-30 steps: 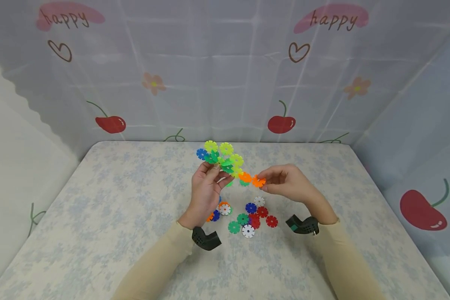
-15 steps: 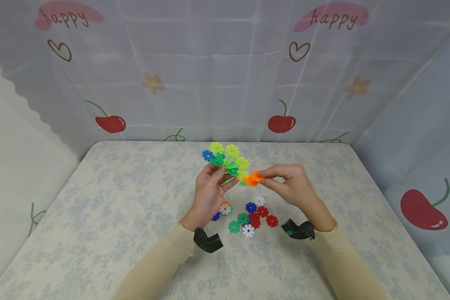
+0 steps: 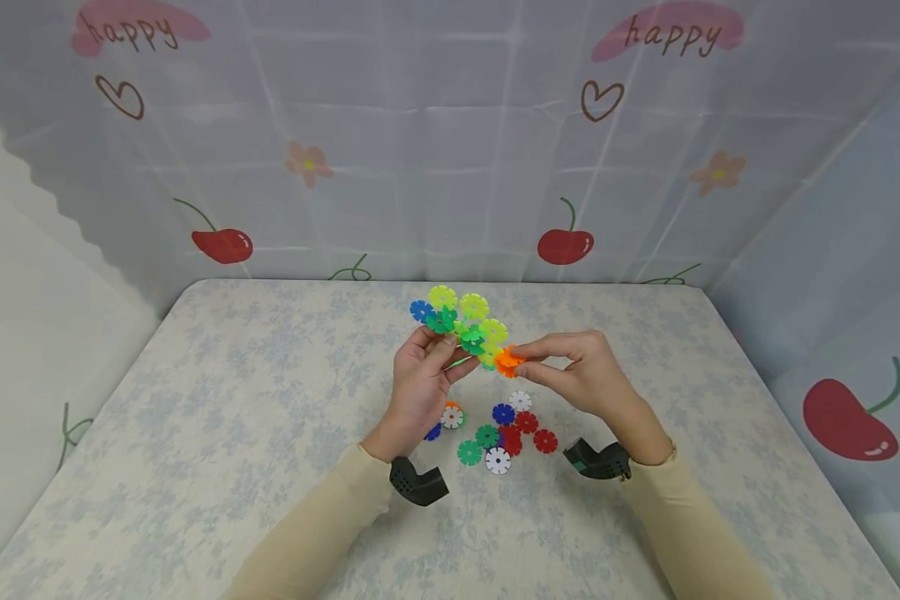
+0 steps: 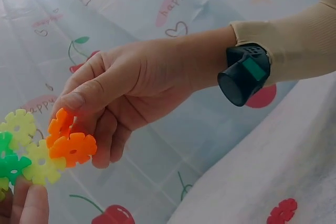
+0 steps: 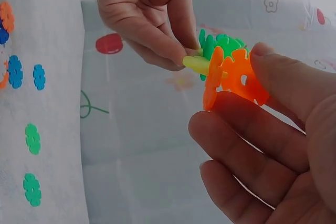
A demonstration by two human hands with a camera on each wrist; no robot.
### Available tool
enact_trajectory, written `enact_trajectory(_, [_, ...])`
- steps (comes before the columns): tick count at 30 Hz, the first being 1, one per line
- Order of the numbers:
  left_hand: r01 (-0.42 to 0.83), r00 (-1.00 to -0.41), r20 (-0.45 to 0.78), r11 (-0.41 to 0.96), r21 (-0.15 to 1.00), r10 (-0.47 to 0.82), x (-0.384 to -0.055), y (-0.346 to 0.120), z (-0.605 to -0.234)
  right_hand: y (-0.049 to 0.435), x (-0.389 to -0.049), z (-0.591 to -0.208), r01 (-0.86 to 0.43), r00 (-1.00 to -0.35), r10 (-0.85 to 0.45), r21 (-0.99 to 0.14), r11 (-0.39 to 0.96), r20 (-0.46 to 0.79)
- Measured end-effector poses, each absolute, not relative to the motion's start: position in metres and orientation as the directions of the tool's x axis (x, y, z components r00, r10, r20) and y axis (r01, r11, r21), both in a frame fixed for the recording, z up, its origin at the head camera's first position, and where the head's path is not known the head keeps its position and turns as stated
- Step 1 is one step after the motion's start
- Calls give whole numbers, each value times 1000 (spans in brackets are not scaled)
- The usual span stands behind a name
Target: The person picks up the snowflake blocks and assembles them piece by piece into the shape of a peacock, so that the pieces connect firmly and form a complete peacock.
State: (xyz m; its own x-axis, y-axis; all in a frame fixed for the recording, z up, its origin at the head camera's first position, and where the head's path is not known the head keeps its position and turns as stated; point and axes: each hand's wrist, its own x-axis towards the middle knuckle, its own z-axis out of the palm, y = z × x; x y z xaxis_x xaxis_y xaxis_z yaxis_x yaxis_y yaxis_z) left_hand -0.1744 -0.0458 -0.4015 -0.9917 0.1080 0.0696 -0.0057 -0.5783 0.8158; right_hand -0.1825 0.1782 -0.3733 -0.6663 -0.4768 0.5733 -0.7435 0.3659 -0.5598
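My left hand (image 3: pixel 420 379) pinches a cluster of interlocked plastic notched discs above the table, in yellow-green, green and blue. A yellow-green disc (image 3: pixel 474 307) stands up at its back, and a blue disc (image 3: pixel 421 311) sticks out at the left. Thumb and index finger of my right hand (image 3: pixel 581 367) pinch an orange disc (image 5: pixel 241 74) at the cluster's right end. Set at an angle against it is another orange disc (image 5: pixel 212 80), which meets a yellow-green disc (image 5: pixel 197 65). In the left wrist view the two orange discs overlap below my right thumb.
Loose discs lie on the table (image 3: pixel 270 467) below my hands: a white disc (image 3: pixel 498 460), a red disc (image 3: pixel 546 441), a green disc (image 3: pixel 470 452) and several more. Two green discs and two blue ones show at the left of the right wrist view. A printed curtain (image 3: pixel 450 150) stands behind.
The cluster has shifted slightly right in my left hand. The orange disc in my right hand, earlier spread out to the right, has tilted and come in over the other orange disc.
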Motion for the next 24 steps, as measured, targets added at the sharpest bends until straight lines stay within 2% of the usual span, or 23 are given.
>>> enact_trajectory(13, [12, -983, 116, -584, 812, 141, -177, -49, -405, 176, -184, -377, -734, -672, -456, -604, 310, 583])
enact_trajectory(18, [13, -980, 126, -579, 815, 155, -177, -50, -402, 176, -184, -377, -751, -654, -452, -591, 295, 606])
enact_trajectory(24, [-9, -979, 110, -576, 818, 171, -178, -51, -402, 176, -188, -381, -762, -624, -472, -619, 191, 622])
